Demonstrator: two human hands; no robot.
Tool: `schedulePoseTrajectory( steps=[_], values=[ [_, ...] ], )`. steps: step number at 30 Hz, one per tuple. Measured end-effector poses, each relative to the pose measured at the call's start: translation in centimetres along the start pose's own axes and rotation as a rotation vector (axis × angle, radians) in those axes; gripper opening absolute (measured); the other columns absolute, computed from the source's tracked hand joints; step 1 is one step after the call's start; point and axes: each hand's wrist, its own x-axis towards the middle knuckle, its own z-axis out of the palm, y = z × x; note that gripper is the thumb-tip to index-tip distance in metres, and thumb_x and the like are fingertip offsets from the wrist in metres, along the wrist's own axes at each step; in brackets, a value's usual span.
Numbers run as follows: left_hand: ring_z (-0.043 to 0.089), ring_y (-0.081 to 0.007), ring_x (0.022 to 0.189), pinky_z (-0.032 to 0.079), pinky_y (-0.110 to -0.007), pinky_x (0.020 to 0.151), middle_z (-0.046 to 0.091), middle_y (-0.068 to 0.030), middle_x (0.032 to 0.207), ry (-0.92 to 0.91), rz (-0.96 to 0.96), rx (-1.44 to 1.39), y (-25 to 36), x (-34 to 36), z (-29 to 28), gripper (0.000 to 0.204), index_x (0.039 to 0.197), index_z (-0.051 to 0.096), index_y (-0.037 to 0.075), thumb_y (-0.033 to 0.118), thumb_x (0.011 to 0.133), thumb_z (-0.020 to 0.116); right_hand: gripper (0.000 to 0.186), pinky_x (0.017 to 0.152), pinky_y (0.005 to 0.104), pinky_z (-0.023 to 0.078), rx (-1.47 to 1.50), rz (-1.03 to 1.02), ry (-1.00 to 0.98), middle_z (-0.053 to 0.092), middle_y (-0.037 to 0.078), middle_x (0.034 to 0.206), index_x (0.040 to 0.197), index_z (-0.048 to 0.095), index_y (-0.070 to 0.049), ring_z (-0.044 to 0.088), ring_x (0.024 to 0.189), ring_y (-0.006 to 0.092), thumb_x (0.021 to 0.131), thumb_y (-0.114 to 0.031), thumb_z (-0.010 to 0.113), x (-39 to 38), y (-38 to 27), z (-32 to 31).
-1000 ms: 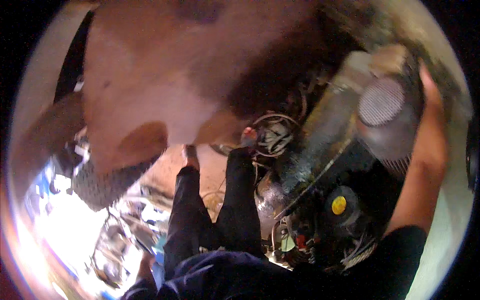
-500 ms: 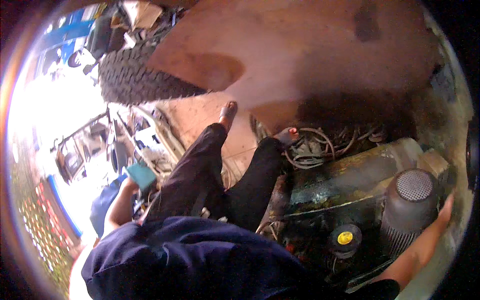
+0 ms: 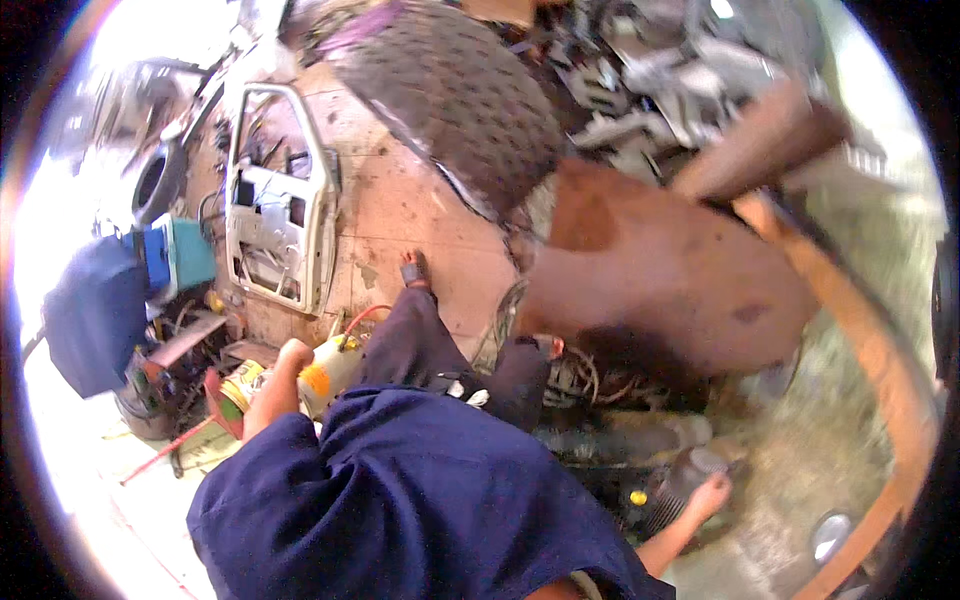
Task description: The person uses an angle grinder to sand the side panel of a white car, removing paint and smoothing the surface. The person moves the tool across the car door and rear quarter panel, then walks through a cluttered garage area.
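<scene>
My right hand [image 3: 712, 492] is at the outer side of a grey ribbed motor [image 3: 683, 485] with a perforated end cap, seemingly touching it; its fingers are too blurred to read. Beside the motor is a round cap with a yellow centre [image 3: 638, 498]. A long dark cylindrical tank [image 3: 625, 437] lies just beyond. My left hand [image 3: 295, 355] hangs at my left side, near a pale tank with yellow and orange patches [image 3: 318, 377]. Its fingers are hidden from above. A large rusty brown metal sheet [image 3: 660, 280] stands in front of my right foot.
A big treaded tyre [image 3: 460, 95] lies ahead, with a pale stripped car door [image 3: 322, 225] left of it. Hoses [image 3: 585, 380] tangle below the sheet. Scrap parts [image 3: 650, 90] pile up behind. A teal box [image 3: 190, 250] and dark blue cloth [image 3: 95, 315] are at left.
The view has swung, so the sheet and motor look smaller and the door and scrap pile show. My right hand stays by the motor. My left hand now shows by the pale tank.
</scene>
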Motion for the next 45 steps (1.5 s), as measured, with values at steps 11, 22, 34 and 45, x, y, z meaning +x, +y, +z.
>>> schedulePoseTrajectory(
  steps=[11, 22, 34, 45],
  values=[
    [0.073, -0.0259, 0.096, 0.062, -0.042, 0.084, 0.074, -0.0122, 0.116, 0.06, 0.481, -2.246, -8.9, -4.3, 0.2, 0.026, 0.124, 0.071, 0.002, 0.013, 0.102, 0.061, 0.042, 0.098, 0.0424, 0.052, -0.188, -0.78, -0.906, 0.072, 0.023, 0.12, 0.126, 0.065, 0.002, 0.069, 0.113, 0.0333, 0.095, -0.027, 0.069, -23.1, -67.5, 13.2],
    [0.073, -0.0339, 0.091, 0.055, -0.041, 0.084, 0.074, -0.0222, 0.089, 0.429, -0.372, -1.802, -7.8, 5.2, -8.3, 0.016, 0.089, 0.072, 0.002, 0.013, 0.084, 0.063, 0.025, 0.077, 0.0302, 0.054, 0.106, -0.928, -1.067, 0.073, 0.008, 0.101, 0.113, 0.068, 0.001, 0.068, 0.085, 0.0153, 0.098, -0.02, 0.067, -23.3, -100.5, 19.7],
    [0.065, -0.029, 0.057, 0.05, -0.045, 0.048, 0.065, -0.0189, 0.072, 0.039, -0.747, -2.149, -8.2, 9.7, -11.7, 0.022, 0.104, 0.066, -0.004, 0.003, 0.088, 0.054, 0.024, 0.081, 0.028, 0.053, 0.25, -1.426, -1.285, 0.071, 0.006, 0.103, 0.117, 0.067, 0.002, 0.066, 0.091, 0.0136, 0.101, -0.016, 0.065, -41.5, -128.6, 27.3],
    [0.058, -0.0308, 0.048, 0.044, -0.05, 0.042, 0.059, -0.0169, 0.068, -0.58, -0.941, -2.199, -3.5, 6.3, -18.7, 0.018, 0.093, 0.063, -0.004, 0.005, 0.091, 0.048, 0.027, 0.069, 0.0303, 0.055, 0.119, -1.141, -1.246, 0.073, 0.008, 0.095, 0.116, 0.068, -0.001, 0.069, 0.079, 0.0156, 0.099, -0.021, 0.065, -34.2, -137.9, 46.8]
  ],
)
